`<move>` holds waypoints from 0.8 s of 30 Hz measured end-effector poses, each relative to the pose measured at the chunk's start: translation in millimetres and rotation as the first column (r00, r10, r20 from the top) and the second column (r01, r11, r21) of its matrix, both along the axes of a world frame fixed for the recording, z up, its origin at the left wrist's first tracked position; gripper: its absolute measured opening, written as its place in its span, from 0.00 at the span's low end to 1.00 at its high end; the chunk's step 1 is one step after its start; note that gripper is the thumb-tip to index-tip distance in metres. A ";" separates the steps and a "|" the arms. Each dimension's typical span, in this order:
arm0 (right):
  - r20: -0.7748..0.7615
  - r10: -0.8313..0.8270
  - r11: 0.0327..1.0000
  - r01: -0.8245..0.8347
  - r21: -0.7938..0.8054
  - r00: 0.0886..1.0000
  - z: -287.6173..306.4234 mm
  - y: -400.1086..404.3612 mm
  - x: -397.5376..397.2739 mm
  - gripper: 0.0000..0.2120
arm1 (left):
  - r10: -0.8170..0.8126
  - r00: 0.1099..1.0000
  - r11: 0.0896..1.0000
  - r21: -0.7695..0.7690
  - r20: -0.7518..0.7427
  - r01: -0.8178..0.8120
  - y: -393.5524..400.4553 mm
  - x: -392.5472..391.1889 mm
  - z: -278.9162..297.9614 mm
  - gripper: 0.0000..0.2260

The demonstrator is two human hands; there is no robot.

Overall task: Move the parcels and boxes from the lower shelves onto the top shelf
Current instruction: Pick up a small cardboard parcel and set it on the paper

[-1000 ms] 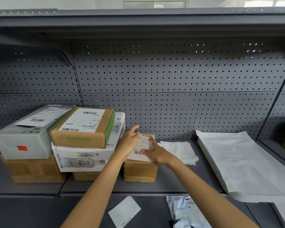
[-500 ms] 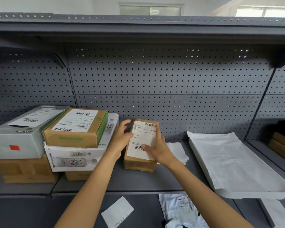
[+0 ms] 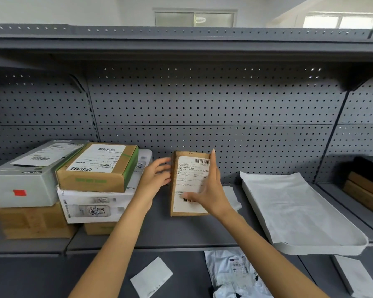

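I have both hands on the small brown box (image 3: 188, 183), which stands tipped up on end on the middle shelf (image 3: 181, 233), label facing me. My right hand (image 3: 211, 190) lies across the label with fingers fairly straight and the thumb at the lower barcode; my left hand (image 3: 154, 179) holds the box's left edge with loosely bent fingers. Just left of my left hand is a stack: a green-taped carton (image 3: 97, 168) on a white bottle-print box (image 3: 95, 205), over another brown box. Further left a grey box (image 3: 24, 177) sits on a brown carton (image 3: 30, 222). Right of my right hand lies a flat white mailer (image 3: 293, 209), and behind that hand a folded white packet (image 3: 230, 196). The top shelf (image 3: 181, 44) is above my hands. What the boxes contain I cannot tell
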State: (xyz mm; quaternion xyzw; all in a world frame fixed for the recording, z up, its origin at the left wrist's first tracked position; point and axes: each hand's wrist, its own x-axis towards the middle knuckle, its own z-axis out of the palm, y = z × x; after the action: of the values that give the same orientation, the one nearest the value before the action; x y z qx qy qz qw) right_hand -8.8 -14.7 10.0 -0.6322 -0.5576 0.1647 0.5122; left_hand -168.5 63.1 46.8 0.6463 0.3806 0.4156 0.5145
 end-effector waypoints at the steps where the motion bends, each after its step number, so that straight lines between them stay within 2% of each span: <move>1: -0.001 0.003 1.000 -0.003 0.019 1.000 0.9 -1.6 0.8 0.71 | -0.004 1.000 1.000 0.008 -0.005 0.004 -0.4 0.4 -0.3 0.18; 5: -0.022 0.006 0.995 -0.004 0.100 1.000 3.0 -7.2 3.9 0.63 | 0.012 1.000 1.000 0.027 -0.011 -0.012 0.8 2.7 -1.6 0.20; 9: -0.227 0.073 0.990 -0.043 0.134 0.971 3.8 -12.1 11.4 0.44 | -0.001 1.000 1.000 -0.022 -0.025 0.000 0.2 4.8 -1.6 0.27; 12: -0.284 0.119 0.987 -0.081 0.140 0.951 2.1 -13.9 21.2 0.35 | 0.005 0.997 1.000 0.008 -0.071 -0.004 -3.1 5.4 -1.3 0.25; 15: -0.301 0.118 0.989 -0.086 0.118 0.946 -2.7 -12.5 28.1 0.30 | -0.015 0.998 1.000 0.011 -0.056 0.016 -7.8 2.7 3.8 0.21; 20: -0.394 0.122 0.991 -0.088 0.103 0.911 -0.2 -9.4 29.8 0.26 | -0.195 0.979 0.977 -0.074 0.068 0.199 -16.5 4.1 12.3 0.29; 24: -0.474 0.125 0.992 -0.092 0.092 0.872 1.2 -1.4 34.5 0.24 | -0.268 0.954 0.959 -0.051 0.134 0.277 -28.9 12.3 16.1 0.30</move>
State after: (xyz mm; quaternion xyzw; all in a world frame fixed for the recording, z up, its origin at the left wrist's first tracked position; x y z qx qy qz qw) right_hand 25.7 -16.1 11.2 -0.5224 -0.4535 0.3254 0.6447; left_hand -156.1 34.2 63.0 0.6468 0.2688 0.3671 0.6121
